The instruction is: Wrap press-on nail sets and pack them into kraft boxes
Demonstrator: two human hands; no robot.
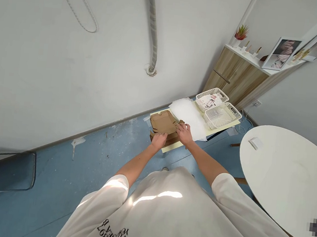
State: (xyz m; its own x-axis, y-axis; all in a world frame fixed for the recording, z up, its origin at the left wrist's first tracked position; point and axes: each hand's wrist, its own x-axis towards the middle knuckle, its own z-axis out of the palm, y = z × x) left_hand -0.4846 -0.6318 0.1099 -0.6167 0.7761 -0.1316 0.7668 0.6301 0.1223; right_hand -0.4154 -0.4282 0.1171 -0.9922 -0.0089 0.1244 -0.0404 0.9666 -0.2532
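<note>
A brown cardboard box (163, 121), partly folded with its flaps up, lies at the near-left end of a low table. My left hand (159, 140) has its fingers curled over the box's near edge. At the right side of the box, my right hand (184, 133) is closed on a side flap. Both hands cover parts of the cardboard, so its near right corner is hidden. Beneath it, more brown cardboard shows in layers. White sheet material (188, 116) lies just beyond my right hand.
Two white perforated baskets, a far one (225, 94) holding small packets and a near one (237, 112), stand at the table's far end. A round white table (284, 165) is at right, a wooden cabinet (239, 72) behind. A metal-framed chair (34, 171) stands at left.
</note>
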